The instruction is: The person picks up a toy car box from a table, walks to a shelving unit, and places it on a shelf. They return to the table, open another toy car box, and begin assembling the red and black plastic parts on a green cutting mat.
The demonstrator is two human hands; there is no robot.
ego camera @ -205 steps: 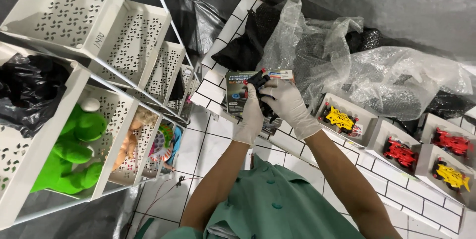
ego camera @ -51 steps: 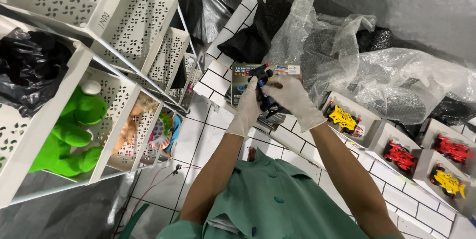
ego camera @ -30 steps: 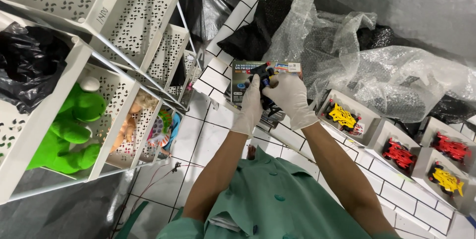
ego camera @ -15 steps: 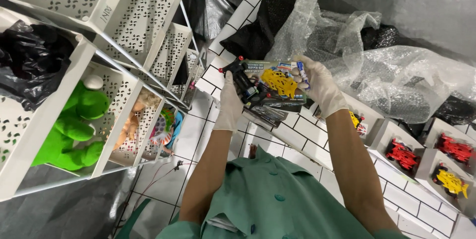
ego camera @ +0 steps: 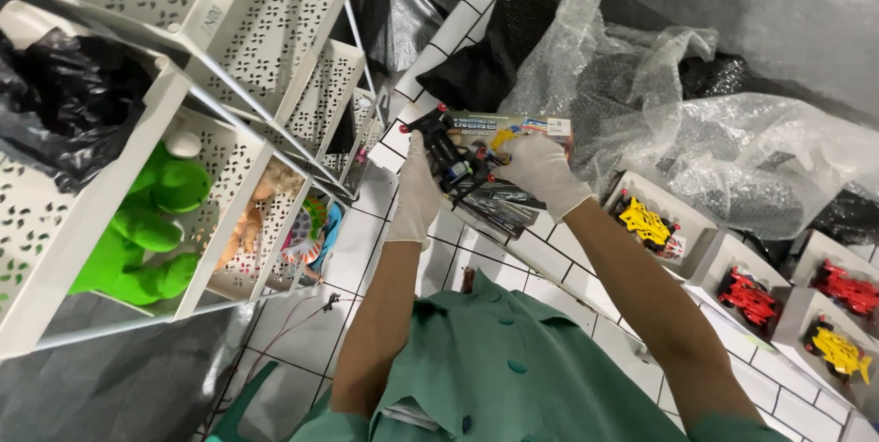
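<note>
Over the tiled counter's (ego camera: 549,291) left edge, the gloved left hand (ego camera: 417,193) clamps a dark toy car (ego camera: 449,156) upright while the gloved right hand (ego camera: 540,172) grips its printed box (ego camera: 513,135) just beside, seemingly keeping both clear of the open boxed cars (ego camera: 746,295) to the right.

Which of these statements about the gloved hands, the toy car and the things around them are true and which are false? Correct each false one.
1. Both hands wear white gloves: left hand, right hand. True.
2. The hands hold a dark toy car over a printed box. True.
3. The green plush toy lies on the tiled counter. False: it sits in a white shelf bin.
4. The open boxes at right hold only red cars. False: a yellow car and a red car show.
</note>
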